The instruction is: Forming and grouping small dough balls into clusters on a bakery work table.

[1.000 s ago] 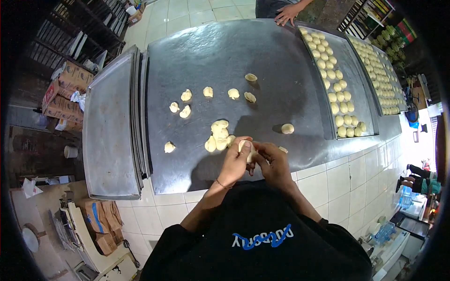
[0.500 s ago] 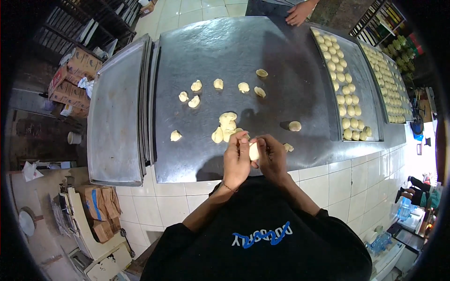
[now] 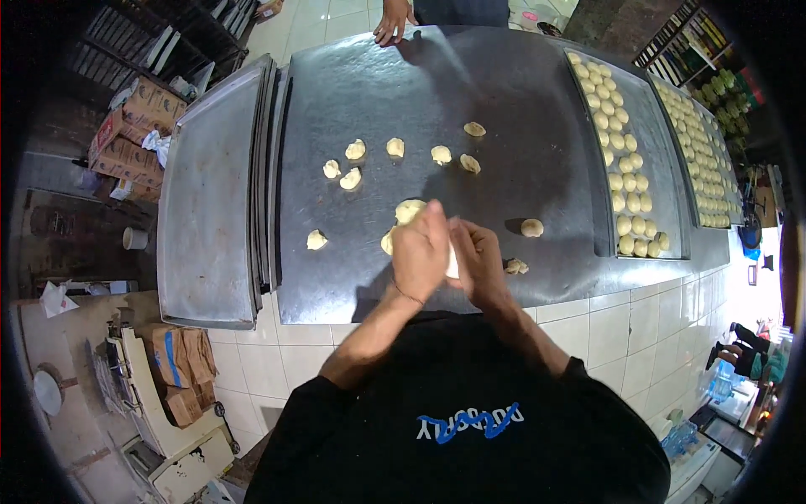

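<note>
Near the front edge of the metal table, my left hand [image 3: 420,259] and my right hand [image 3: 478,267] press together around a pale piece of dough [image 3: 453,262]. Only a strip of that dough shows between my palms. Just beyond my left hand lies a larger lump of dough [image 3: 409,210], partly covered by the hand. To the right of my right hand sit a rounded dough ball [image 3: 531,228] and a rough scrap of dough [image 3: 516,266]. Several small torn dough pieces [image 3: 441,154] are scattered farther back, and one lone piece [image 3: 316,239] rests at the left.
A stack of flat metal trays [image 3: 206,202] stands along the table's left side. On the right, a tray [image 3: 672,185] holds rows of dough balls, with a second filled tray [image 3: 718,220] beyond it. Another person's hand [image 3: 395,23] touches the table's [image 3: 353,92] far edge.
My hands have come closer together over the dough, the left one moving slightly up and covering more of the lump. The other person's hand has shifted from the far right to the far left.
</note>
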Demonstrator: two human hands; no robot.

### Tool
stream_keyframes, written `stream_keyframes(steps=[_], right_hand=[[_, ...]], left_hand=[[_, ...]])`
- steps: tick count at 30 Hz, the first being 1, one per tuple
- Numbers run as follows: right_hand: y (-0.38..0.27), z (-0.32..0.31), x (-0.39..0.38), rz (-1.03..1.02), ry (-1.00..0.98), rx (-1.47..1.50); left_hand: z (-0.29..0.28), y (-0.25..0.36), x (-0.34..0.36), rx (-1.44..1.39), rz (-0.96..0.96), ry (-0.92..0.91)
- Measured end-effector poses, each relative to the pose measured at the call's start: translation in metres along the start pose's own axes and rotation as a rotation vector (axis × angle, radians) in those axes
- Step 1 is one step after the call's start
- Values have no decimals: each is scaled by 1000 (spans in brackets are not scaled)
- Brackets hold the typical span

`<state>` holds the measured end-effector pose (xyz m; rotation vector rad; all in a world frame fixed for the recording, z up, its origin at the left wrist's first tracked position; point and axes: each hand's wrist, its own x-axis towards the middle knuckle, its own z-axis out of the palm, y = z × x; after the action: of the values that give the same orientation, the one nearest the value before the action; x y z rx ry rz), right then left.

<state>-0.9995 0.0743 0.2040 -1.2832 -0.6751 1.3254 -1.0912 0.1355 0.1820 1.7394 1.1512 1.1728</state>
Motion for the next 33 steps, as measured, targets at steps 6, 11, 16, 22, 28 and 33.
stream_keyframes(steps=[6, 11, 16, 22, 28, 33], right_hand=[[-26, -14, 19, -645, -268, -162], [63, -64, 96, -456, -341, -1261], [138, -66, 88, -598, -51, -1109], [43, -126, 26, 188, -267, -1035], [32, -77, -7, -192, -134, -706], [27, -29, 17, -623, 79, -564]], left_hand=[[-58, -84, 79, 210, -109, 483], [-78, -156, 45, 975, -542, -494], [-34, -160, -25, 237, -114, -400], [-36, -127, -32, 390, -27, -308], [2, -38, -39, -266, -353, -522], [13, -1, -35, -398, -557, -168]])
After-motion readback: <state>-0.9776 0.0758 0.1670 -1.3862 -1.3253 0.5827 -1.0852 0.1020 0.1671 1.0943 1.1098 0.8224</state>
